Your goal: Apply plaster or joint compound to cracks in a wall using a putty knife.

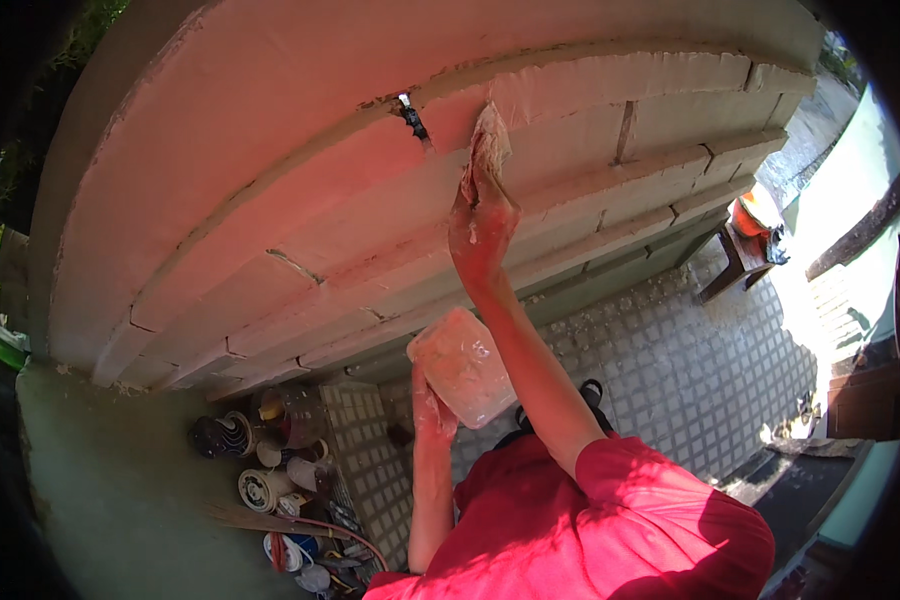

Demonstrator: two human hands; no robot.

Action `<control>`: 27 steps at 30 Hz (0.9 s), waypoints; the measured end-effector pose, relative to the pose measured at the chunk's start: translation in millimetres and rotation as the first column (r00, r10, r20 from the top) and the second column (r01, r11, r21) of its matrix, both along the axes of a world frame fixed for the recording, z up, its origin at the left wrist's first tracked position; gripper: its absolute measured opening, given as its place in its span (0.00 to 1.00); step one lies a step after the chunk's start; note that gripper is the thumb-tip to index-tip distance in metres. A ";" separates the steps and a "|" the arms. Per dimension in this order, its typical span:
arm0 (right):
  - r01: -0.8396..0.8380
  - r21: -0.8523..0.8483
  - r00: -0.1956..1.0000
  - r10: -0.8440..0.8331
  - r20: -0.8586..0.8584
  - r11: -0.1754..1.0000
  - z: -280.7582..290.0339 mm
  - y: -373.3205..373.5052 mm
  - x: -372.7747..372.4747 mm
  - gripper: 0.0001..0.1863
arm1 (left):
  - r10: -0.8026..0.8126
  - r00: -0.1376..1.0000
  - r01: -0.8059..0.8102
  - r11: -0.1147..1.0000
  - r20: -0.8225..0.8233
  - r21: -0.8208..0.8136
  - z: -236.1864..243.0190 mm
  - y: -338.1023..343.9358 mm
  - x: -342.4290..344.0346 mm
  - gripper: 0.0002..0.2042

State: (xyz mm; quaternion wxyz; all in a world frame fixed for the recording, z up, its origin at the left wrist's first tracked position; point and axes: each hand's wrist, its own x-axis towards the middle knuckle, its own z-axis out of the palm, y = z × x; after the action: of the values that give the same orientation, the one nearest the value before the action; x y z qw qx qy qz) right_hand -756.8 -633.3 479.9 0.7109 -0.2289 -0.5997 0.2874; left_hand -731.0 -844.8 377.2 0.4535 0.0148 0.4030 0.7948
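My right hand (483, 225) is raised to the wall (590, 150), its fingers closed round a crumpled, whitish rag (490, 140) that looks smeared with pale paste. The rag's upper end lies against a ridge of the wall. Lower down, my left hand (430, 405) grips the side of a boxy, pale plastic container (465, 365), held in front of my body. Whitish smears cover the container; what is inside cannot be made out. Left of the rag, a short black wire or fitting (412, 118) sticks out of a small gap in the wall.
Buckets and cans (262, 488) crowd the floor at the lower left, with a wooden board (270, 520) and a reddish hose (345, 530) by them. Patterned tiles (660, 360) run along the wall's foot. A small wooden stool (738, 262) bears an orange basin (758, 212) at the right.
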 end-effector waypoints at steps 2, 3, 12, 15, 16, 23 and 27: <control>0.013 -0.033 0.999 -0.011 0.045 0.999 -1.4 -1.6 7.6 0.29 | -0.005 1.000 0.005 1.000 0.013 0.005 -8.7 -2.4 -3.5 0.31; 0.015 -0.063 1.000 -0.014 0.028 0.998 -4.6 -2.0 10.5 0.25 | -0.005 1.000 0.005 1.000 0.027 0.009 -12.2 -2.9 -4.2 0.30; -0.048 -0.262 0.998 0.055 0.021 0.964 -19.4 17.8 57.1 0.22 | -0.023 0.997 0.021 0.999 0.067 0.032 -13.3 2.2 -1.9 0.28; -0.062 -0.268 0.998 0.051 -0.046 0.961 9.7 6.0 55.3 0.23 | -0.001 0.998 0.000 1.000 0.065 0.030 -16.3 -2.5 -2.6 0.28; -0.043 -0.296 0.999 0.038 -0.024 0.954 18.6 1.9 52.1 0.24 | -0.004 0.998 0.002 1.000 0.065 0.028 -14.2 -1.5 -1.6 0.28; 0.016 -0.021 0.977 -0.020 -0.210 1.000 3.7 4.0 -21.1 0.22 | -0.004 1.000 0.003 1.000 0.027 0.021 -7.7 -2.1 2.1 0.31; 0.188 0.088 0.960 -0.164 -0.229 0.978 -9.5 5.2 -42.5 0.22 | 0.061 0.998 -0.061 0.998 0.010 -0.030 -8.5 -12.3 -0.6 0.31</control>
State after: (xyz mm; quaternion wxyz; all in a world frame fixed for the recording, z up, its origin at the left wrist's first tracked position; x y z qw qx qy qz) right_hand -799.3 -628.1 470.4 0.8071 -0.2091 -0.5091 0.2137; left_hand -731.6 -857.0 368.7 0.4314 -0.0087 0.4126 0.8022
